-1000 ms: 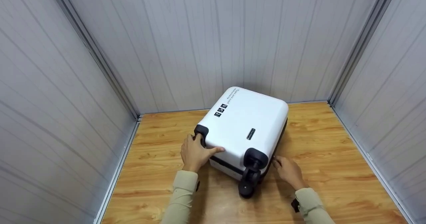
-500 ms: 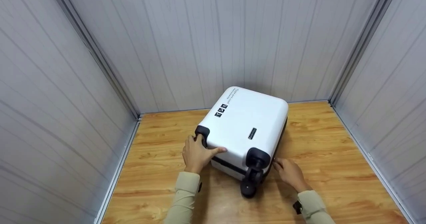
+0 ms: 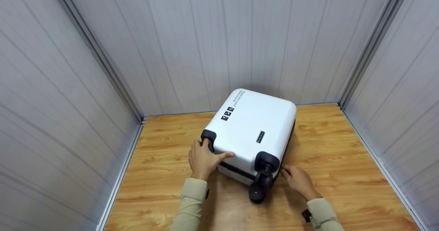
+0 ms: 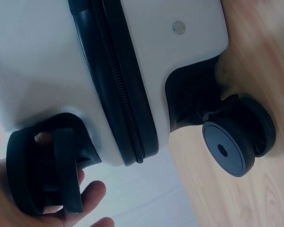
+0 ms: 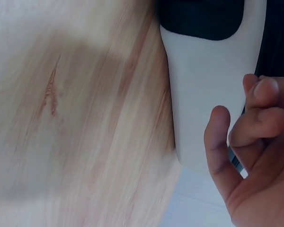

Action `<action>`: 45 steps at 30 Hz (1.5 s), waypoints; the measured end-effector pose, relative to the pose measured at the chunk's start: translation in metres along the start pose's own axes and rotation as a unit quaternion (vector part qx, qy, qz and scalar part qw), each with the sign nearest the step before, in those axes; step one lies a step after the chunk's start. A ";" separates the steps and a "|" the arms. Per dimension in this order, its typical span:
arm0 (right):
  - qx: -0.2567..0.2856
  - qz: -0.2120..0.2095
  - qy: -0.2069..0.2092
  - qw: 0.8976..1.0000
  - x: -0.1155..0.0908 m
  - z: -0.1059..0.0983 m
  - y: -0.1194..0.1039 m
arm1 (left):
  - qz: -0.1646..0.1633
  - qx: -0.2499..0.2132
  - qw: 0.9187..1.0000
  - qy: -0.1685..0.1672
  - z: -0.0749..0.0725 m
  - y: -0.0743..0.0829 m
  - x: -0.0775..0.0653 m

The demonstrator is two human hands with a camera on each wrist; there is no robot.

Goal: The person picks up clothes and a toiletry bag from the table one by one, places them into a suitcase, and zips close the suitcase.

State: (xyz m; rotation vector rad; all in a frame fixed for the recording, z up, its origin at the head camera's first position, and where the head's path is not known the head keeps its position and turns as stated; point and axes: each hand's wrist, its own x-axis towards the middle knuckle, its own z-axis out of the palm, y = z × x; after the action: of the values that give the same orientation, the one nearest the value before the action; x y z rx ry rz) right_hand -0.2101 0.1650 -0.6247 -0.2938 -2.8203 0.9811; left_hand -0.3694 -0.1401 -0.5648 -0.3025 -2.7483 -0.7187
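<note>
The white suitcase (image 3: pixel 252 131) lies flat on the wooden floor (image 3: pixel 343 162), long axis toward 1 o'clock. The left hand (image 3: pixel 204 159) curls around its near-left wheel (image 4: pixel 42 165); the right hand (image 3: pixel 298 180), at 4 o'clock, pinches something at the zipper seam.

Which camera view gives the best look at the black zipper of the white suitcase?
The left wrist view: the zipper runs sharp and close between the two shells of the suitcase. The head view shows only a thin dark seam. In the right wrist view the right hand mostly covers it.
</note>
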 end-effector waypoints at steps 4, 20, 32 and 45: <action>-0.005 0.010 0.005 1.000 0.003 -0.001 0.002 | -0.002 0.000 1.000 0.016 0.003 0.004 -0.007; 0.006 0.061 0.006 0.998 0.012 -0.005 0.009 | 0.025 0.033 0.998 0.049 0.005 0.014 -0.022; 0.008 0.048 0.024 0.999 0.012 -0.002 0.012 | 0.086 0.038 0.995 -0.010 -0.004 -0.005 -0.006; 0.002 0.054 0.030 0.998 0.010 -0.004 0.010 | 0.093 0.010 0.995 0.046 0.007 -0.011 -0.006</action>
State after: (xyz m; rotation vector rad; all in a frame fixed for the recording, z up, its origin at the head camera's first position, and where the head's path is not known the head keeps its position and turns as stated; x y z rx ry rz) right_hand -0.2176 0.1772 -0.6276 -0.4708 -2.7730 0.9812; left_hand -0.3677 -0.1469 -0.5772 -0.5013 -2.5957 -0.6397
